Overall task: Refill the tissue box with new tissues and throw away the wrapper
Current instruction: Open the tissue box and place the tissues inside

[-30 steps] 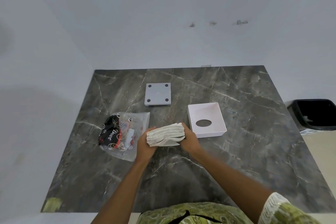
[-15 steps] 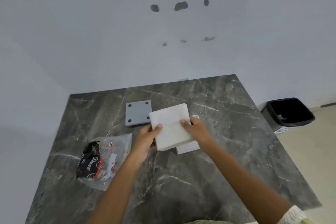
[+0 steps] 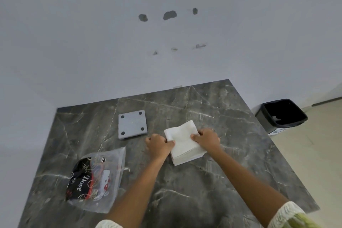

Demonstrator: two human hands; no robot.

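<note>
A stack of white tissues (image 3: 182, 136) lies flat over the white tissue box (image 3: 187, 159), which shows only as a low white edge under the stack's near side. My left hand (image 3: 159, 145) grips the stack's left edge and my right hand (image 3: 207, 139) grips its right edge. The box's grey base plate (image 3: 132, 125), with dark feet at its corners, lies apart on the table to the left, behind my left hand. The clear plastic wrapper (image 3: 96, 177), printed black and red, lies flat at the near left.
Everything rests on a dark marble table (image 3: 212, 181) set against a white wall. A black waste bin (image 3: 283, 114) stands on the floor past the table's right edge.
Both hands turned the stack from edge-on to flat, carried it right over the tissue box and lowered it onto the box. The camera also tilted and shifted.
</note>
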